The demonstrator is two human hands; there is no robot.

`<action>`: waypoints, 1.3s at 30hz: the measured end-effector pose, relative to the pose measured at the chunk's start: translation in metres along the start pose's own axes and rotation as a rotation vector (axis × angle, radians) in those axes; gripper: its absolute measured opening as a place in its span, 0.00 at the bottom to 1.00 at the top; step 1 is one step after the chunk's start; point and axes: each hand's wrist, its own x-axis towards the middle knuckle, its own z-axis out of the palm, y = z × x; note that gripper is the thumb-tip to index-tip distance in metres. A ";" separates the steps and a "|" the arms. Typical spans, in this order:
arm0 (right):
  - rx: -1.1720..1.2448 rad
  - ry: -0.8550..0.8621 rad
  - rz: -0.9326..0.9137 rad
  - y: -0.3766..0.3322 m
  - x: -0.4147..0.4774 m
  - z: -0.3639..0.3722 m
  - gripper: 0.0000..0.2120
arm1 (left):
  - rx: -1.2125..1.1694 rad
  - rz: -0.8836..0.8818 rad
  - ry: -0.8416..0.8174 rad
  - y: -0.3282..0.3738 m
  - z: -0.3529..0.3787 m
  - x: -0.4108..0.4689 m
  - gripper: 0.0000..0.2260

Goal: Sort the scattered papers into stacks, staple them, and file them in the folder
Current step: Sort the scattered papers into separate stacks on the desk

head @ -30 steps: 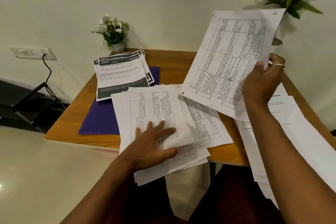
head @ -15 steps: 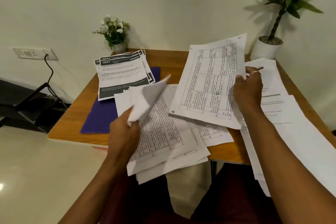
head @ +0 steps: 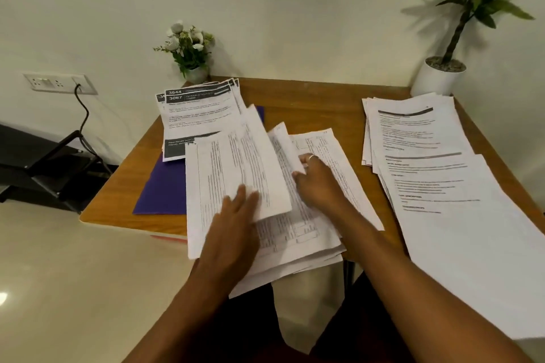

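Observation:
A loose pile of table-printed sheets [head: 312,233] lies at the table's near edge and hangs over it. My left hand [head: 236,221] holds the top sheet [head: 236,168] at its lower edge, with straight fingers on top of it. My right hand [head: 318,183] pinches the edge of a lifted, curling sheet [head: 287,147] in the middle of the pile. A stack with dark headers [head: 197,115] rests on the purple folder [head: 159,194] at the back left. A third stack of text pages [head: 424,156] spreads along the right side.
The wooden table [head: 309,103] stands against a wall. A small flower pot [head: 193,68] sits at its back edge, and a white potted plant [head: 439,76] at the back right corner. A black stand [head: 38,162] and a wall socket with cable [head: 59,84] are on the left.
My right hand brought its raised sheet down onto the middle pile and now pinches a sheet's edge there. My left hand went from lifting a curled sheet to lying on the top sheet.

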 end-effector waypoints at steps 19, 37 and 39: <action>-0.247 0.183 0.011 0.010 0.008 0.009 0.21 | 0.321 0.073 -0.193 -0.006 0.034 -0.005 0.52; 0.028 -0.393 -0.082 -0.034 -0.040 0.021 0.27 | -0.825 -0.224 0.055 -0.006 -0.022 0.068 0.22; -0.017 -0.386 -0.093 -0.032 -0.039 0.025 0.22 | -0.874 -0.290 0.099 -0.014 -0.011 0.079 0.16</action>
